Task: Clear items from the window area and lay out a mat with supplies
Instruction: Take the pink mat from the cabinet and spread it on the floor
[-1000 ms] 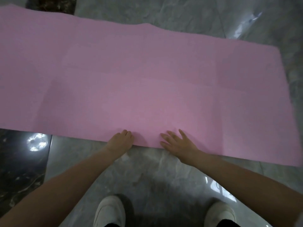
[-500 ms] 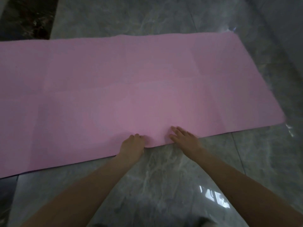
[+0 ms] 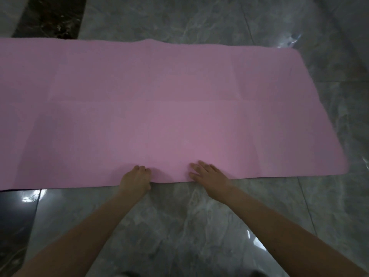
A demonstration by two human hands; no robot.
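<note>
The pink mat (image 3: 169, 116) lies unrolled flat across the grey marble floor (image 3: 179, 226), its near edge at six o'clock pinched by the left hand (image 3: 135, 180) with curled fingers, while the right hand (image 3: 207, 176) presses beside it with fingers straight.

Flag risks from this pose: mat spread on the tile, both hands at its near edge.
1. The floor is glossy tile; the pink mat could slide or skew if either hand tugs it.
2. The left hand has fingers curled at the near edge while the right hand lies flat on it; uneven pull may bunch the stretch between them.
3. Fold creases and a wavy far edge show; the mat may not settle flat.
</note>
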